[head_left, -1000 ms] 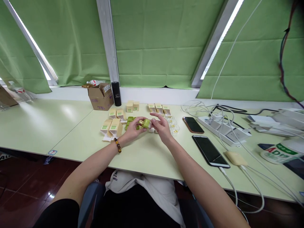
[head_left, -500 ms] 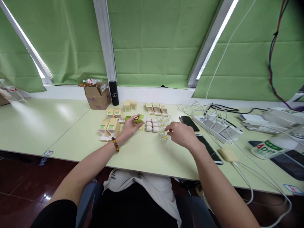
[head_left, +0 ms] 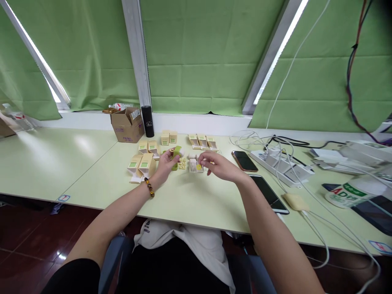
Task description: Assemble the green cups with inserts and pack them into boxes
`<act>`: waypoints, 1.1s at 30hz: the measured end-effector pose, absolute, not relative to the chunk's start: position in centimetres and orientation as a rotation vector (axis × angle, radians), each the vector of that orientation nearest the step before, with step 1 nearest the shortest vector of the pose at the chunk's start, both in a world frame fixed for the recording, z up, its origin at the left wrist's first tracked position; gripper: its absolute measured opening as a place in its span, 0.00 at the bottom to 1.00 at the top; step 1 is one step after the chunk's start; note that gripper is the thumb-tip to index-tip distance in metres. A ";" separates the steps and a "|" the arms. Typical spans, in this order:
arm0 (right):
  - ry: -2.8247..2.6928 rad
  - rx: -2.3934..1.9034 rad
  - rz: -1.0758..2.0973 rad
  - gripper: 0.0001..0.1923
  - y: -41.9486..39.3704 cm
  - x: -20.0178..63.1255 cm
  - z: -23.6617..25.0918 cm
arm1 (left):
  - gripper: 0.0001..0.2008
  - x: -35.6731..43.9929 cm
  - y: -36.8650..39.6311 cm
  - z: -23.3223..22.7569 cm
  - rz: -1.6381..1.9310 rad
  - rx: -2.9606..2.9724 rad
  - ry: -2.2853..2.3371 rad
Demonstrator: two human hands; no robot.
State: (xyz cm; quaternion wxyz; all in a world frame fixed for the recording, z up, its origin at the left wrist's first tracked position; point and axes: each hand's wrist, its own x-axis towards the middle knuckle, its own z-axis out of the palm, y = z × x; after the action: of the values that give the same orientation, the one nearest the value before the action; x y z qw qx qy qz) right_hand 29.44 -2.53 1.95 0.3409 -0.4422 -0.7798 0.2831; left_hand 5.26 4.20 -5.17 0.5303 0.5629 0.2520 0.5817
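My left hand (head_left: 167, 162) is closed around a small green-and-white case with a cord loop (head_left: 177, 152). My right hand (head_left: 216, 163) pinches a small clear plastic piece with a yellow dot (head_left: 199, 167), held over the small pale pink-white pieces (head_left: 192, 160). Its exact shape is hard to make out. Just below the left fingers are small yellow pieces (head_left: 182, 164) on the table. Close to my left wrist stand open cream boxes with green squares (head_left: 147, 163). My right hand hides the area behind it.
More cream boxes (head_left: 202, 142) stand farther back. At the back left are a cardboard box (head_left: 127, 125) and a black cylinder (head_left: 147, 121). To the right lie a phone (head_left: 244, 161), a tablet (head_left: 268, 193), a power strip (head_left: 280, 167) with tangled cables, and a white bottle (head_left: 352, 190).
My right hand has moved left from the clear pieces, carrying one of them toward my left hand. My left hand has tilted the green-and-white case.
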 end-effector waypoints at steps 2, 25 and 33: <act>-1.887 -1.072 0.990 0.14 -1.1 28.2 1.7 | 0.26 5.2 4.6 -5.2 1.450 1.290 0.597; -1.119 -0.678 1.222 0.30 1.7 22.5 -5.3 | 0.24 5.5 3.8 -4.8 1.472 1.211 0.448; -0.846 -0.332 1.598 0.16 0.7 23.4 -3.7 | 0.23 5.1 4.1 -4.6 1.531 1.191 0.523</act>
State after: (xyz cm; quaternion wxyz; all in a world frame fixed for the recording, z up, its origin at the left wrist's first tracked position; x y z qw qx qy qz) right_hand 23.42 0.67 -3.65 0.6064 -0.1435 -0.3661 0.6911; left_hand 5.08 4.10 -4.60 0.5365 0.5004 0.2196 0.6430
